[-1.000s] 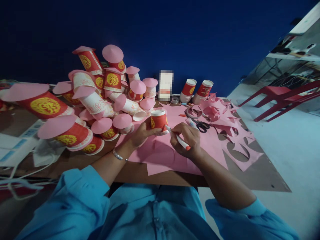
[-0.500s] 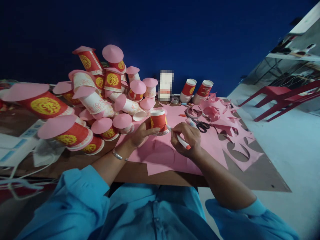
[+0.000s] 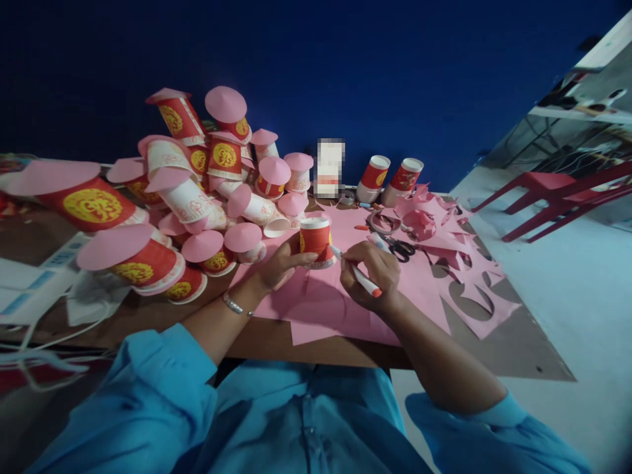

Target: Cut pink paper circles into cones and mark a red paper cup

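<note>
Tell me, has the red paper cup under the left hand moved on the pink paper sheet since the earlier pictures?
No. The red paper cup keeps its place beside the black scissors; only the view shifted slightly.

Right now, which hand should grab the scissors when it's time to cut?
Probably the right hand. The scissors lie on the pink paper just beyond it, though it grips a marker. The left hand is farther away and steadies the upturned cup.
</note>
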The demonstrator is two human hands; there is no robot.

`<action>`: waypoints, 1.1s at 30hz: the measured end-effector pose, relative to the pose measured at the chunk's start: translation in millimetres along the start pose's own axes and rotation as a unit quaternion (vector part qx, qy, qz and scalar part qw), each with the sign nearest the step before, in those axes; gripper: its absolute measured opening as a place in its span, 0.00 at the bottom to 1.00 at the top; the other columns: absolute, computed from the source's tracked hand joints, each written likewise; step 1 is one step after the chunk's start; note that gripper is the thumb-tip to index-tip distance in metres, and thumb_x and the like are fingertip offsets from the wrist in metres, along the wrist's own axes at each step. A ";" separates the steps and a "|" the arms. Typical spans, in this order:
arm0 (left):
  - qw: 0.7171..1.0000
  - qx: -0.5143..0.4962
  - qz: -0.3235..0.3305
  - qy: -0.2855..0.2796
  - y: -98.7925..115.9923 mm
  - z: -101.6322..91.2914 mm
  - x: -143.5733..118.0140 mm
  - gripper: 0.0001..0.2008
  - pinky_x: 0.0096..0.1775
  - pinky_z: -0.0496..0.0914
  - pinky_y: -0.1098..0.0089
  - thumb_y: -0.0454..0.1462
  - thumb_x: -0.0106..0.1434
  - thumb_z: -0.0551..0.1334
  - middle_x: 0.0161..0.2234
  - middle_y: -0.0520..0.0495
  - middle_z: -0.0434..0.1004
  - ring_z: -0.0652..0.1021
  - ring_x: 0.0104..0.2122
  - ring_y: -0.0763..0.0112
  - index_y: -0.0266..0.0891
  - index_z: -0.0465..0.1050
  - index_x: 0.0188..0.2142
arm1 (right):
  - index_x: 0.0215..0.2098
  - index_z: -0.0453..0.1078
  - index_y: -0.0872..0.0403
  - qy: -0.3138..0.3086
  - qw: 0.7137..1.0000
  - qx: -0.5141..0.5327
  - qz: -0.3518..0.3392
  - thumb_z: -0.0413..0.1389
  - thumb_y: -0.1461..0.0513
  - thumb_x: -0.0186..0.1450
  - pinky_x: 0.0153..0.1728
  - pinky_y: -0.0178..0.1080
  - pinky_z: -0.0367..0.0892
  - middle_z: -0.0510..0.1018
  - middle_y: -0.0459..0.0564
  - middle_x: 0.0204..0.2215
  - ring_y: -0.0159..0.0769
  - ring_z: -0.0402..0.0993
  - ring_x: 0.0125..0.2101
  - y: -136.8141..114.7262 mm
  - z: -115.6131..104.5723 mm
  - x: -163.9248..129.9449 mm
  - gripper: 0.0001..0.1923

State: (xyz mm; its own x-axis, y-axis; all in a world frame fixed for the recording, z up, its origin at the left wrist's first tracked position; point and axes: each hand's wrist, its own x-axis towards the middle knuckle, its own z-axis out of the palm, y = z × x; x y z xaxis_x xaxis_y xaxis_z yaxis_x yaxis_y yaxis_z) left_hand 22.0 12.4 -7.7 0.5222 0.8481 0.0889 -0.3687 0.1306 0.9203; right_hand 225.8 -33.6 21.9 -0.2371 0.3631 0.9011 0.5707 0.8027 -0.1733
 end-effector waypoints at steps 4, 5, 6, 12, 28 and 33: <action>1.000 0.003 0.006 -0.002 -0.5 -0.2 0.2 0.22 0.56 0.77 0.52 0.40 0.59 0.75 0.50 0.42 0.85 0.83 0.51 0.51 0.39 0.78 0.52 | 0.38 0.67 0.49 -0.008 1.000 -0.004 0.000 0.56 0.72 0.63 0.26 0.36 0.67 0.75 0.42 0.25 0.33 0.73 0.23 0.5 0.1 0.0 0.11; 1.000 0.004 0.008 -0.002 -0.8 -0.3 0.3 0.22 0.56 0.77 0.52 0.40 0.59 0.75 0.50 0.42 0.85 0.83 0.51 0.52 0.39 0.78 0.52 | 0.37 0.67 0.49 -0.008 1.000 -0.004 0.000 0.56 0.72 0.63 0.26 0.36 0.67 0.75 0.42 0.25 0.33 0.73 0.23 0.5 0.0 0.1 0.11; 1.000 0.004 0.009 -0.002 -1.0 -0.2 0.4 0.23 0.56 0.77 0.53 0.40 0.59 0.75 0.49 0.42 0.85 0.83 0.51 0.52 0.39 0.78 0.52 | 0.37 0.67 0.49 -0.009 1.000 -0.004 0.000 0.55 0.72 0.64 0.25 0.36 0.67 0.75 0.42 0.24 0.33 0.72 0.23 0.4 -0.1 0.3 0.11; 1.000 0.000 0.011 0.008 -0.9 0.6 1.3 0.24 0.54 0.78 0.54 0.40 0.58 0.76 0.50 0.42 0.85 0.83 0.51 0.52 0.39 0.78 0.53 | 0.36 0.67 0.49 -0.017 1.000 -0.004 0.000 0.56 0.71 0.63 0.24 0.36 0.66 0.74 0.41 0.24 0.32 0.72 0.22 -0.8 -1.1 1.2 0.10; 0.985 0.151 0.020 0.080 -7.5 1.5 4.5 0.31 0.50 0.76 0.59 0.45 0.50 0.79 0.48 0.45 0.82 0.81 0.49 0.56 0.42 0.73 0.50 | 0.45 0.69 0.50 -0.022 0.999 0.014 -0.046 0.57 0.71 0.67 0.29 0.36 0.74 0.80 0.47 0.29 0.35 0.80 0.28 -4.1 11.7 -8.2 0.12; 0.987 0.138 0.017 0.078 -7.4 1.7 4.4 0.32 0.51 0.76 0.59 0.43 0.50 0.79 0.48 0.45 0.82 0.80 0.50 0.56 0.42 0.71 0.51 | 0.46 0.68 0.51 -0.041 0.998 0.020 -0.044 0.57 0.71 0.67 0.29 0.37 0.74 0.81 0.49 0.30 0.36 0.80 0.29 -3.6 10.9 -8.6 0.13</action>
State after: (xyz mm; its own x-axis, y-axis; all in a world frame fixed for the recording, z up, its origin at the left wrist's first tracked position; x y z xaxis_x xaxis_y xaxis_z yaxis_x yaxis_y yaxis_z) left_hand 28.3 14.3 -13.5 0.3796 0.9215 0.0819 -0.1493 -0.0264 0.9884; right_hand 217.2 -34.5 10.4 -0.3497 0.3271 0.8779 0.5131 0.8509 -0.1127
